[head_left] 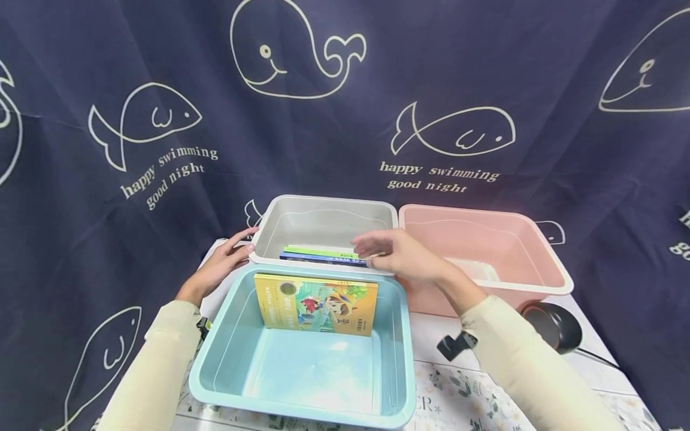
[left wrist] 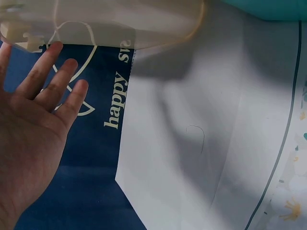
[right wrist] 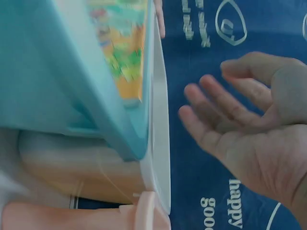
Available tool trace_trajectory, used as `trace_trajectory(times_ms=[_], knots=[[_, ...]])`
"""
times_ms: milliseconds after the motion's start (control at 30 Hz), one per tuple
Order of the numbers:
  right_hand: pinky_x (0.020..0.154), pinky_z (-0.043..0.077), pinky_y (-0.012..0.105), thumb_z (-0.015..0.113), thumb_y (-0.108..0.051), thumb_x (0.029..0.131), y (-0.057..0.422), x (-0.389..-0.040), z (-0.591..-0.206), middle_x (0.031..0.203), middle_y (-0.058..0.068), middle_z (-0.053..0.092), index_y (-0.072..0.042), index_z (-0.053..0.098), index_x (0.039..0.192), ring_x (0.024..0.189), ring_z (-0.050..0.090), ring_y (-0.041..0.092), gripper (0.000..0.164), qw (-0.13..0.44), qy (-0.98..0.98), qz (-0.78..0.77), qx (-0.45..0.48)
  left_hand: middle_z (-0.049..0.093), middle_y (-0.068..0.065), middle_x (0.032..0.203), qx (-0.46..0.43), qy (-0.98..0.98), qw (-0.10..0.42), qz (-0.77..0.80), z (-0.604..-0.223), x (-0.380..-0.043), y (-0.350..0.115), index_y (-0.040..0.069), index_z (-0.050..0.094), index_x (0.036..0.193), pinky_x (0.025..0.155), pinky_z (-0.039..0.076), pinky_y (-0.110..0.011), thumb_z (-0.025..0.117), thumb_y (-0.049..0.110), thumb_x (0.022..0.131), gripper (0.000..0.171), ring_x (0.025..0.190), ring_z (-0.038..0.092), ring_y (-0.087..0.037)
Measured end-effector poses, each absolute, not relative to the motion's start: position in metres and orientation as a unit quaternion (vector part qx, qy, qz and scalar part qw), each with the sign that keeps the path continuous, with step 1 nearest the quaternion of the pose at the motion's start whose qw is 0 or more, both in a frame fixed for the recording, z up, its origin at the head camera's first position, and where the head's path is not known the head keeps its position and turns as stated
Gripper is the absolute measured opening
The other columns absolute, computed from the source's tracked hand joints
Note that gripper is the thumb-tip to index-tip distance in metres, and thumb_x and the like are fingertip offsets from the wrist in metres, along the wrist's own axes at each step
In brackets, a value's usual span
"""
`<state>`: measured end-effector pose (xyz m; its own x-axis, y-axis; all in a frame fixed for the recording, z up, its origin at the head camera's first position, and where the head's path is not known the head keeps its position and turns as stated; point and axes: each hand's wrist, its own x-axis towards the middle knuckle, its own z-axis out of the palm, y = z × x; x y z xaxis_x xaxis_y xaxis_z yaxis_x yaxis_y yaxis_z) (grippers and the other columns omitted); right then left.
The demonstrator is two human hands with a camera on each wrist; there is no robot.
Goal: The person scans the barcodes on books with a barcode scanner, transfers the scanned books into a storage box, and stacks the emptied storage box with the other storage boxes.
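Observation:
My left hand (head_left: 218, 263) rests its straight fingertips at the left rim of the grey basin (head_left: 329, 209). In the left wrist view the fingers of that left hand (left wrist: 43, 105) are spread beside the basin's outer wall. Over the grey basin's right front corner is my right hand (head_left: 406, 254), fingers loosely bent; the right wrist view shows the right hand (right wrist: 249, 120) with nothing in it. Thin books lie low inside the grey basin, a green one (head_left: 345, 252) and a blue one (head_left: 307, 258). A yellow picture book (head_left: 318, 305) leans on the far wall of the light blue basin (head_left: 404, 347).
A pink basin (head_left: 485, 227) stands to the right, against the grey one. Near its front right corner sits a black round object (head_left: 568, 329) with a cable. Behind everything hangs a dark blue curtain (head_left: 323, 143) with whale and fish drawings. A patterned cloth (head_left: 458, 383) covers the table's front.

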<state>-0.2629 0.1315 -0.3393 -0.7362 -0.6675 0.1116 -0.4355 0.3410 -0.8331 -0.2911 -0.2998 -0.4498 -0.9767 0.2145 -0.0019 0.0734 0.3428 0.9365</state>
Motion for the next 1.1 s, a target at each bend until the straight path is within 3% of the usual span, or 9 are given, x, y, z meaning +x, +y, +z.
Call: trace_trajectory(times_ms=[100,333,533,733,967,1100], knots=[[0.105,0.056,0.049,0.062,0.006,0.091,0.138,-0.247,-0.344,0.126,0.025,0.071,0.005,0.061,0.137,0.119,0.069,0.037,0.047,0.122,0.815,-0.444,-0.351,0.044,-0.019,0.157,0.088,0.818,0.059,0.566,-0.450,-0.291,-0.299,0.030,0.032,0.163,0.123,0.033,-0.059,0.054,0.040,0.108,0.061,0.123,0.054,0.003],[0.108,0.053,0.054,0.060,0.005,0.088,0.143,-0.224,-0.361,0.130,0.014,0.072,-0.003,0.066,0.135,0.123,0.067,0.032,0.047,0.119,0.841,-0.408,-0.335,0.044,-0.016,0.159,0.088,0.819,0.059,0.564,-0.448,-0.289,-0.299,0.029,0.031,0.164,0.123,0.035,-0.056,0.054,0.040,0.108,0.061,0.124,0.054,0.001],[0.108,0.054,0.050,0.063,0.005,0.088,0.133,-0.219,-0.370,0.130,0.014,0.072,-0.002,0.068,0.131,0.123,0.067,0.031,0.044,0.094,0.839,-0.410,-0.345,0.042,-0.016,0.160,0.087,0.815,0.062,0.570,-0.449,-0.290,-0.299,0.029,0.032,0.163,0.124,0.032,-0.060,0.054,0.040,0.108,0.060,0.128,0.053,-0.004],[0.109,0.053,0.051,0.066,0.004,0.087,0.125,-0.216,-0.371,0.132,0.013,0.071,-0.005,0.064,0.138,0.126,0.066,0.032,0.051,0.093,0.841,-0.414,-0.337,0.040,-0.016,0.162,0.088,0.816,0.062,0.568,-0.449,-0.293,-0.299,0.029,0.032,0.163,0.124,0.032,-0.061,0.055,0.041,0.108,0.061,0.136,0.051,-0.015],[0.106,0.054,0.052,0.069,0.003,0.087,0.117,-0.212,-0.371,0.127,0.011,0.074,-0.008,0.067,0.135,0.122,0.068,0.031,0.049,0.075,0.852,-0.414,-0.311,0.041,-0.016,0.161,0.083,0.816,0.064,0.568,-0.450,-0.293,-0.300,0.029,0.032,0.163,0.124,0.033,-0.060,0.056,0.041,0.107,0.062,0.128,0.053,-0.003],[0.105,0.055,0.051,0.069,0.004,0.087,0.116,-0.211,-0.373,0.124,0.011,0.075,-0.007,0.068,0.134,0.119,0.069,0.030,0.048,0.064,0.852,-0.421,-0.305,0.041,-0.015,0.162,0.084,0.817,0.065,0.567,-0.448,-0.292,-0.299,0.029,0.032,0.163,0.124,0.032,-0.061,0.056,0.041,0.107,0.062,0.135,0.052,-0.013]])
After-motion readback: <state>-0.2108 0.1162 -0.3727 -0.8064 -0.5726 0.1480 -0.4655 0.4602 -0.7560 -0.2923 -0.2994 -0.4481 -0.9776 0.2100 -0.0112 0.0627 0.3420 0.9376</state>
